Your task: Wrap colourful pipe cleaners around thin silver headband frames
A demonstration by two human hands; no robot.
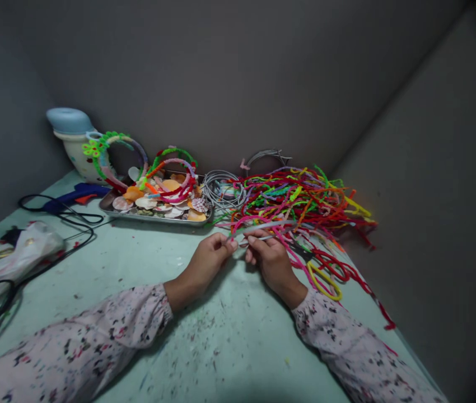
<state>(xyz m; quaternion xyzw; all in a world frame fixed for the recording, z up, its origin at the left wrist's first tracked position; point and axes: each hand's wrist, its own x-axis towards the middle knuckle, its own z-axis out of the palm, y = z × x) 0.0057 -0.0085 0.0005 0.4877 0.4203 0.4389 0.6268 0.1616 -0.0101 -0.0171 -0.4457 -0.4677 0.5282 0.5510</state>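
Note:
In front of the pile, my left hand [211, 256] pinches the near end of a thin grey wire [265, 225] between thumb and fingertips. Close beside it, my right hand [270, 258] is closed on the same wire, which bends in a narrow loop toward the right. A tangle of colourful pipe cleaners [292, 196] lies just beyond both hands, with some strands reaching near my right wrist. Behind my left hand rests a coil of grey wire [223, 190]. The exact grip of the right fingertips is partly hidden.
A metal tray [158, 219] of seashells [171, 197] stands at the back, with pipe-cleaner hoops [179, 184] on it. Left are a lidded container [76, 148], a blue glue gun [68, 198], a black cable [57, 260] and a plastic bag [19, 257]. Walls border the table.

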